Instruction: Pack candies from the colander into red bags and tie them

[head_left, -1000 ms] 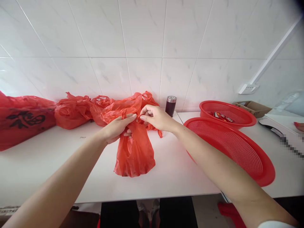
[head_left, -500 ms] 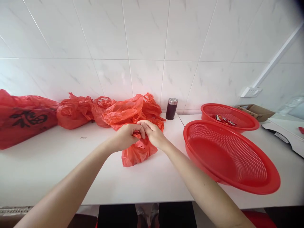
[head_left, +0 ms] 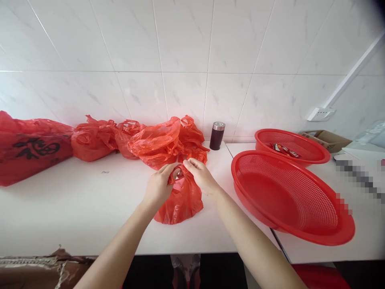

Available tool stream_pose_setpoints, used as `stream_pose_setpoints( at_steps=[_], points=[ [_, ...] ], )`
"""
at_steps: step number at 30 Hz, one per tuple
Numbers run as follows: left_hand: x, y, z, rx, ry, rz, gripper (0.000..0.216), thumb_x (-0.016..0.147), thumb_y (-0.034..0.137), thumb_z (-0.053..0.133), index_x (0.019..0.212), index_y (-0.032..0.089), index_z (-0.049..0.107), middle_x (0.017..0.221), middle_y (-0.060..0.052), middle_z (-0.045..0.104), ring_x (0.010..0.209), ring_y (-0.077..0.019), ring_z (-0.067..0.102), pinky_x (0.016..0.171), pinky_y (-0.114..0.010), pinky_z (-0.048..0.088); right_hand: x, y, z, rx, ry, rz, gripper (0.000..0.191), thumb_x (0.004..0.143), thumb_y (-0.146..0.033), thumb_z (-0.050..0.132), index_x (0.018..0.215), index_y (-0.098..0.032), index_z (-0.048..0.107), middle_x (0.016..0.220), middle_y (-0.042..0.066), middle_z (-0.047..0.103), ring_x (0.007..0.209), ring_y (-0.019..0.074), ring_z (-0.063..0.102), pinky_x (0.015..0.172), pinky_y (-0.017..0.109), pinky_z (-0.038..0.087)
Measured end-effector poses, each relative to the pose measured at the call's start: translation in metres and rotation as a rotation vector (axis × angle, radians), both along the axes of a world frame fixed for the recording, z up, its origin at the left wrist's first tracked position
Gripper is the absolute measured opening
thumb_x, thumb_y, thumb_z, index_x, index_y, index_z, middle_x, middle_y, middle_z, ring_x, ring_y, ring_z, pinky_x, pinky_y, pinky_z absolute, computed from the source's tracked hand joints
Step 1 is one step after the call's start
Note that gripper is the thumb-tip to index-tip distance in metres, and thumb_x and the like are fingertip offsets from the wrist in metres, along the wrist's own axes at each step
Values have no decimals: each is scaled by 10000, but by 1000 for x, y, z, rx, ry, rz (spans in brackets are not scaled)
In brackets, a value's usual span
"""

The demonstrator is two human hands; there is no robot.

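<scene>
Between my two hands is a thin red plastic bag (head_left: pixel 180 204), its body resting on the white table and its top gathered upward. My left hand (head_left: pixel 162 182) is closed around one side of the bag's top, fingers curled through the plastic. On the other side, my right hand (head_left: pixel 201 173) pinches the top with thumb and fingers. A small gap shows in the plastic between the hands. Just behind them lies a heap of crumpled red plastic bags (head_left: pixel 162 140). What the held bag contains cannot be made out.
A dark tumbler (head_left: pixel 216 138) stands by the wall. To the right sit a large red basket (head_left: pixel 270 192) and another basket (head_left: pixel 313 150) holding small packets. Red bags (head_left: pixel 93 142) line the left back, beside a big red bag (head_left: pixel 33 154). A cardboard box (head_left: pixel 30 269) is below left.
My hands have drawn slightly apart and a little lower, each still on the bag's top. The bag's body now looks wider and fuller, and a gap has appeared between the hands.
</scene>
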State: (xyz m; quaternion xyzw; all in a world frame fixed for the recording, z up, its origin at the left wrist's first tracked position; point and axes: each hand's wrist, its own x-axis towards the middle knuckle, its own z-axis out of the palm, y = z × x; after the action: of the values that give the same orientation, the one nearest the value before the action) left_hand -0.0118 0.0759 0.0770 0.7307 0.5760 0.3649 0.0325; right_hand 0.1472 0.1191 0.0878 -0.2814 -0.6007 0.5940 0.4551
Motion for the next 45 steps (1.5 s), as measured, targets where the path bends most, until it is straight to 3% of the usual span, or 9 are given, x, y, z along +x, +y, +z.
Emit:
stream_pose_setpoints(
  at_steps=[4,10,15,19,21,25,29,33,45],
  points=[
    [-4,-14,-18,-11,-4,89,328,945,256,375,1195,241,587,1002,-54,694,927,-208,634,771,-299,450,-3,0,-7,-22,25,-159,311,788,-475,624,750,-214,461,681,-59,486,654,105,493,677,240,427],
    [-7,-24,-13,31,-65,98,332,967,351,338,1103,236,619,960,-59,683,953,-213,607,816,-305,439,-4,11,-5,-130,188,-177,332,711,-413,655,912,-255,444,729,-57,542,652,115,558,688,270,484],
    [-41,-46,-51,-192,-288,312,374,948,410,337,706,219,549,705,0,645,686,-173,604,684,-270,434,16,40,-54,-194,49,-543,285,748,-448,526,865,-267,339,635,-71,430,530,114,474,605,300,515],
    [-48,-59,-81,-202,-379,377,391,944,456,338,688,218,512,698,-1,616,657,-169,569,630,-264,420,20,44,-90,-188,-42,-593,231,853,-480,354,928,-262,341,783,-8,498,664,140,544,669,318,526],
    [-42,-55,-83,-143,-399,408,388,955,462,300,738,219,511,815,-26,626,749,-180,579,680,-274,432,14,34,-91,-150,-78,-563,295,886,-515,322,1017,-257,378,954,41,546,813,154,583,745,322,520],
    [-26,-34,-80,-100,-399,380,368,968,456,259,969,221,542,1044,-66,620,930,-191,583,795,-289,446,-10,2,-80,72,-367,-420,491,818,-613,519,1148,-251,487,1185,82,549,1037,208,564,878,341,469],
    [-17,-16,-88,-201,-332,313,383,968,484,246,911,233,529,768,-14,623,686,-178,573,642,-273,425,-25,-20,-87,379,-774,-412,450,847,-600,530,1120,-244,565,1103,90,607,979,241,595,834,350,458],
    [-20,-7,-93,-266,-248,349,371,965,481,246,883,246,521,687,-6,603,623,-183,549,601,-265,365,-17,-10,-101,567,-786,-429,322,955,-471,429,922,-212,616,891,48,668,793,180,620,729,262,443],
    [-33,43,-97,-481,13,431,345,934,424,292,942,266,599,847,-72,697,744,-239,629,585,-284,367,-10,55,-130,505,-1053,-513,279,971,-365,448,970,-242,699,813,31,702,719,176,623,646,249,384]
  ],
)
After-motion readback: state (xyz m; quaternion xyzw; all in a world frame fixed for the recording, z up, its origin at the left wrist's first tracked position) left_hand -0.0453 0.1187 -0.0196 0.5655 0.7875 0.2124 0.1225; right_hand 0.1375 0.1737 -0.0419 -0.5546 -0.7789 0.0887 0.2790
